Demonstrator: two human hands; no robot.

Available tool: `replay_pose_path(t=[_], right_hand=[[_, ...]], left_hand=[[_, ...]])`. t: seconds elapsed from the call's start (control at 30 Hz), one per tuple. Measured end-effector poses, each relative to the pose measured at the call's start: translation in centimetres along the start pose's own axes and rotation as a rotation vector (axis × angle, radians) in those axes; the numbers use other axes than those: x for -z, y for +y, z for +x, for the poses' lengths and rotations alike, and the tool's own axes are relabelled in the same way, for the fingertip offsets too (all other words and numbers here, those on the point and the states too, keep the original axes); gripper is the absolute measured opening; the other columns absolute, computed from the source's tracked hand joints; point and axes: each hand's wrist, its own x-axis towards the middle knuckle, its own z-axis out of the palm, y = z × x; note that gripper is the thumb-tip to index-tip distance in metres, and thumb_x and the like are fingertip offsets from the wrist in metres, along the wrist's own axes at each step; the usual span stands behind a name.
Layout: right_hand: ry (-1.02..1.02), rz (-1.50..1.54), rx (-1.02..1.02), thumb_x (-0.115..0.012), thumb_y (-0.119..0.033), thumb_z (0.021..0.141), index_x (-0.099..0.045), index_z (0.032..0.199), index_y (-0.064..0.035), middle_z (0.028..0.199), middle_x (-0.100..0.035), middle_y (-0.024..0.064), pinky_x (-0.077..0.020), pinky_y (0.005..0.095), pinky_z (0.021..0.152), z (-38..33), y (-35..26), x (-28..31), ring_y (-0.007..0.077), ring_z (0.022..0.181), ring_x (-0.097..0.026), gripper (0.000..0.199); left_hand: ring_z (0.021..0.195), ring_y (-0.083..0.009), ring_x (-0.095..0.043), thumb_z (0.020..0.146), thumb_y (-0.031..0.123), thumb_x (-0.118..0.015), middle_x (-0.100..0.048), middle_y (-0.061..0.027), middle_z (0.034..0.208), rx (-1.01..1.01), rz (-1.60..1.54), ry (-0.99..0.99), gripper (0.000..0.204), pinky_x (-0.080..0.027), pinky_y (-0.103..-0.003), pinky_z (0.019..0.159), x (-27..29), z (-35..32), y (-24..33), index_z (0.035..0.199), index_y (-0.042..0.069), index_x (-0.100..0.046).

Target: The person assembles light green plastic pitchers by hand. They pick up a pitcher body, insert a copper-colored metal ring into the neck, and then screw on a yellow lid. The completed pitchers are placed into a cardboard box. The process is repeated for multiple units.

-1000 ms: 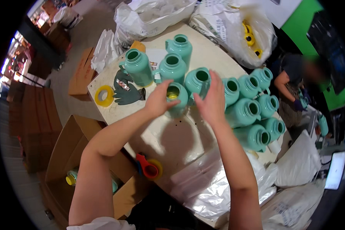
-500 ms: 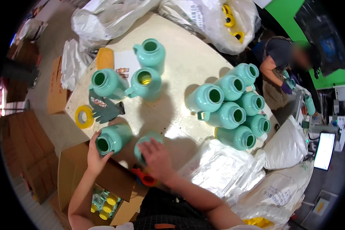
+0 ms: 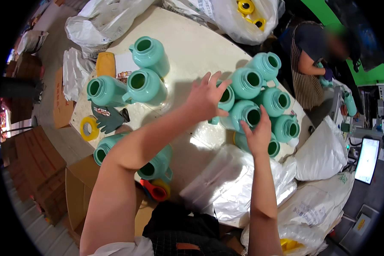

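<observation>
My left hand [image 3: 205,99] is stretched across to the right, fingers spread around the mouth of a teal jug [image 3: 226,97] at the near left of a cluster. Part of that jug is hidden behind the hand. Beside it, my right hand [image 3: 259,133] has its thumb and fingers on either side of the neck of another teal jug [image 3: 238,114]. Several more teal jugs [image 3: 246,83] stand close around these two. My left forearm passes over a teal jug [image 3: 161,164] near the front edge and partly covers another jug [image 3: 103,150] at the left.
More teal jugs [image 3: 146,87] stand at the table's left, near a grey glove [image 3: 109,118], yellow tape [image 3: 89,128] and a yellow block [image 3: 105,64]. A red-orange piece [image 3: 154,190] lies in front. Silver plastic sheeting [image 3: 239,183] covers the near right; a co-worker [image 3: 305,59] is beyond.
My hands have left the two jugs at the near left and moved right to the cluster. The nearer jug there now stands with its handle toward the right. My view has shifted slightly.
</observation>
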Motion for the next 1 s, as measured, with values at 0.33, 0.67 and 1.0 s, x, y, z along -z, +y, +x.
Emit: replay_pose_path(t=[0.33,0.67,1.0], right_hand=[[-0.209,0.226,0.263,-0.084,-0.024,0.067,-0.058,0.138,-0.0103,0.139,-0.058,0.0124,-0.0460,0.0475,0.103,-12.5,-7.2,0.3,0.0369,0.130,-0.053,0.078],[-0.322,0.303,0.200,-0.079,-0.021,0.075,-0.048,0.144,-0.0058,0.138,-0.053,0.0196,-0.0438,0.0512,0.102,-13.0,-5.3,0.7,0.0413,0.125,-0.051,0.077],[-0.021,-0.265,-0.147,-0.086,-0.029,0.074,-0.049,0.142,-0.0036,0.129,-0.060,0.0210,-0.0523,0.0454,0.095,10.8,8.8,4.5,0.0376,0.116,-0.061,0.081]], left_hand=[[0.120,-0.0347,-0.058,0.067,0.016,-0.087,-0.056,-0.0116,0.130,0.038,0.125,-0.302,0.072,-0.052,-0.044,0.095,9.9,-6.7,-1.5,0.131,0.013,-0.053],[0.137,-0.0406,-0.042,0.062,0.029,-0.093,-0.036,-0.0188,0.151,0.030,0.493,-0.612,0.099,-0.040,-0.049,0.111,8.9,-7.2,-1.1,0.144,0.006,-0.041],[0.125,-0.0358,-0.054,0.072,0.022,-0.086,-0.050,-0.0137,0.139,0.004,0.114,-0.206,0.081,-0.051,-0.046,0.097,-6.4,12.3,5.4,0.143,0.021,-0.046]])
